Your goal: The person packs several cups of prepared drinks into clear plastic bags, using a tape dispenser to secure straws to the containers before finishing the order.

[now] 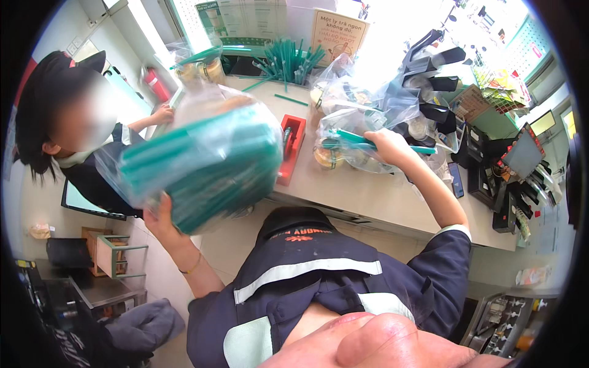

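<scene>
My left hand [161, 216] grips a large clear plastic bag [207, 161] packed with green wrapped straws, blurred and raised over the floor and the counter's left part. My right hand [386, 145] holds a few green straws [352, 138] above clear plastic bags [363, 158] that stand on the counter. A lidded cup [327, 157] shows through the bag just left of the straws. More bagged cups [345, 94] are behind. Loose green straws [290, 60] stand bunched at the back of the counter, and one straw [291, 99] lies in front of them.
A red tape dispenser [291, 149] sits on the counter [359, 193] between my hands. A co-worker [73, 110] in a cap is close on the left. At right are stacked cup lids or holders [435, 83], a phone [455, 179] and black boxes [483, 184].
</scene>
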A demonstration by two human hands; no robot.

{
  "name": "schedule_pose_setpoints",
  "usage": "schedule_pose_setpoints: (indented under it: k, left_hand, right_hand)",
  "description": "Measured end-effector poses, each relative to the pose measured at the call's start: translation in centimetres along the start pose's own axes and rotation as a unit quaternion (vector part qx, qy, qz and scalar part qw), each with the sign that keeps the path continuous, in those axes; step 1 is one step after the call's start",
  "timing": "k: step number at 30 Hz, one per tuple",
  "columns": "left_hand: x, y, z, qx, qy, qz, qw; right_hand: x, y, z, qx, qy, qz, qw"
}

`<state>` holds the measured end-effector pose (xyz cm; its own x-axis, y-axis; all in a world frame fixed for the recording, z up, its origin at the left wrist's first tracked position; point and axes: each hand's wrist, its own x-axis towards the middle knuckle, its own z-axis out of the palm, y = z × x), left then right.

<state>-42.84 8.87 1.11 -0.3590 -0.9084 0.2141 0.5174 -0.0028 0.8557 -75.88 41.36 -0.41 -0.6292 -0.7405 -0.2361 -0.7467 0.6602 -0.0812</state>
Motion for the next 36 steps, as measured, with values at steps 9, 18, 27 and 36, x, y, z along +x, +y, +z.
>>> schedule_pose_setpoints:
  k: [9,18,27,36]
  left_hand:
    - [10.2,-0.8,6.3,-0.048,-0.007,0.033,0.998]
    - [18.3,-7.9,7.3,-0.082,0.069,0.095,0.990]
    - [21.8,-14.5,4.6,-0.046,0.088,0.088,0.991]
    - [19.1,-15.5,1.8,0.216,0.077,0.172,0.958]
  right_hand:
    - [-1.6,0.0,-4.1,0.211,0.142,0.032,0.967]
    - [-0.5,-3.1,-5.7,0.571,0.233,-0.192,0.763]
    - [1.8,-1.7,1.2,0.202,0.145,0.007,0.969]
    - [-2.3,-3.1,-2.1,0.201,0.313,0.027,0.928]
